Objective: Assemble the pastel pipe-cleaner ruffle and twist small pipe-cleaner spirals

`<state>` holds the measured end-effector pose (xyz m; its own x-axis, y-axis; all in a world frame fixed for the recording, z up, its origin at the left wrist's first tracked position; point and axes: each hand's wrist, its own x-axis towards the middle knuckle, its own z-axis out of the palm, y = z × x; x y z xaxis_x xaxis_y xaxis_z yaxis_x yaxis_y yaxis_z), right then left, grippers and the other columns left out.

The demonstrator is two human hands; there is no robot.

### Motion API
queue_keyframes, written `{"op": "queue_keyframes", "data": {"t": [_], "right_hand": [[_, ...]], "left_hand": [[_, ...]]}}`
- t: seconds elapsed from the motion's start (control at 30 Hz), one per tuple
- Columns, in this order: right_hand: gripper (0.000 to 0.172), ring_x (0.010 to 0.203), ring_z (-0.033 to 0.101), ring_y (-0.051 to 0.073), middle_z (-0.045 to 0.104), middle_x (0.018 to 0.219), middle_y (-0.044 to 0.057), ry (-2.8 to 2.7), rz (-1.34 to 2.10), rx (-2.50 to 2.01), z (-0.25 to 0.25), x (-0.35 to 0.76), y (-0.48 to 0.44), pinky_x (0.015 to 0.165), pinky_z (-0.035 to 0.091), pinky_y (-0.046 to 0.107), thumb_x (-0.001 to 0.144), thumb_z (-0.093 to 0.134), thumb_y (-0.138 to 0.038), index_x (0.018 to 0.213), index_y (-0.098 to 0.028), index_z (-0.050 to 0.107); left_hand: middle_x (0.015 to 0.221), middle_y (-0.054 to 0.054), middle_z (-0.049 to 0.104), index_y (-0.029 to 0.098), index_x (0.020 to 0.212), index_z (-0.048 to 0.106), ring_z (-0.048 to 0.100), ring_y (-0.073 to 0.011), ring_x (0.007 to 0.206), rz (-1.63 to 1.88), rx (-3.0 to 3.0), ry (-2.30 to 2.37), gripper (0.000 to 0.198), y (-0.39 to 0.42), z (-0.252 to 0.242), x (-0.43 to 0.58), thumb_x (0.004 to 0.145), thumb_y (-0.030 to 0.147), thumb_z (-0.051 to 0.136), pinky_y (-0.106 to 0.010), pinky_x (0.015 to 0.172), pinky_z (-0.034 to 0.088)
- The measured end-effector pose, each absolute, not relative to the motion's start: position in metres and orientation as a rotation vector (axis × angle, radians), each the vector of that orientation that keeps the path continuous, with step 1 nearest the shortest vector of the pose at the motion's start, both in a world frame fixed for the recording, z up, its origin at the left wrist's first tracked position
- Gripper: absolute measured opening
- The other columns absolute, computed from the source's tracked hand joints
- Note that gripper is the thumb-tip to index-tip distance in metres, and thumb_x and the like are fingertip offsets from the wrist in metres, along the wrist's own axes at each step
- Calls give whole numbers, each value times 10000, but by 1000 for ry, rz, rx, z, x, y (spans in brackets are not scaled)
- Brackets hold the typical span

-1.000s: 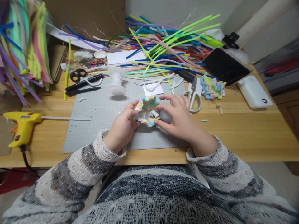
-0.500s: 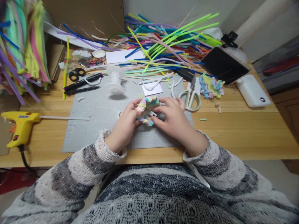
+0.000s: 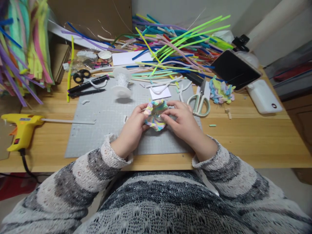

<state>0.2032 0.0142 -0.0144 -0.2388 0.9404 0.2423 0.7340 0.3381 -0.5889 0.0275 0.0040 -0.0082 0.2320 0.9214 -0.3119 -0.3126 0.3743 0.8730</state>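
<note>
A ruffled pastel piece made of fuzzy pipe cleaners sits between both my hands, just above the grey cutting mat. My left hand grips its left side with curled fingers. My right hand pinches its right side, fingers folded over the ruffles. Part of the piece is hidden by my fingers.
Pale green scissors, a white card and a thread spool lie beyond my hands. A yellow glue gun rests at the left edge. Several loose pipe cleaners, a tablet and a second pastel ruffle crowd the back.
My right hand's fingers have curled from a flatter spread into a tighter pinch on the ruffled piece, which has turned a little between my hands.
</note>
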Motion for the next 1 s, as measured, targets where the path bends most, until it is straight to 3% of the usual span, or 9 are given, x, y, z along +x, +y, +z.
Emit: {"op": "queue_keyframes", "data": {"t": [0.4, 0.6, 0.77, 1.0], "right_hand": [[100, 1112, 575, 254, 649, 1076, 72, -2090, 435, -1485, -15, 202, 17, 994, 289, 483, 863, 643, -302, 846, -209, 677], [195, 1171, 540, 276, 603, 1170, 82, -2184, 459, -1475, -7, 207, 11, 1028, 274, 511, 790, 697, -311, 956, -221, 648], [86, 1151, 550, 265, 614, 1133, 77, -2157, 439, -1475, -7, 208, 10, 1037, 270, 513, 807, 674, -268, 870, -217, 647], [130, 1149, 535, 263, 600, 1152, 72, -2108, 327, -1445, -3, 206, 4, 1061, 241, 516, 793, 704, -341, 792, -238, 625]], "left_hand": [[1174, -62, 609, 186, 1180, 505, 591, -185, 978, 986, 723, 979, 390, 4, -3, 30, 792, 216, 523, -295, 771, 501], [1247, -75, 571, 191, 1193, 515, 569, -200, 1030, 984, 721, 1008, 396, 5, -5, 29, 800, 243, 526, -293, 763, 496], [1221, -75, 586, 190, 1199, 512, 576, -203, 1018, 991, 734, 995, 409, 4, -6, 29, 792, 234, 527, -303, 771, 502], [1175, -75, 609, 185, 1186, 503, 598, -204, 993, 982, 697, 1009, 390, 5, -4, 29, 798, 224, 497, -324, 796, 515]]}}
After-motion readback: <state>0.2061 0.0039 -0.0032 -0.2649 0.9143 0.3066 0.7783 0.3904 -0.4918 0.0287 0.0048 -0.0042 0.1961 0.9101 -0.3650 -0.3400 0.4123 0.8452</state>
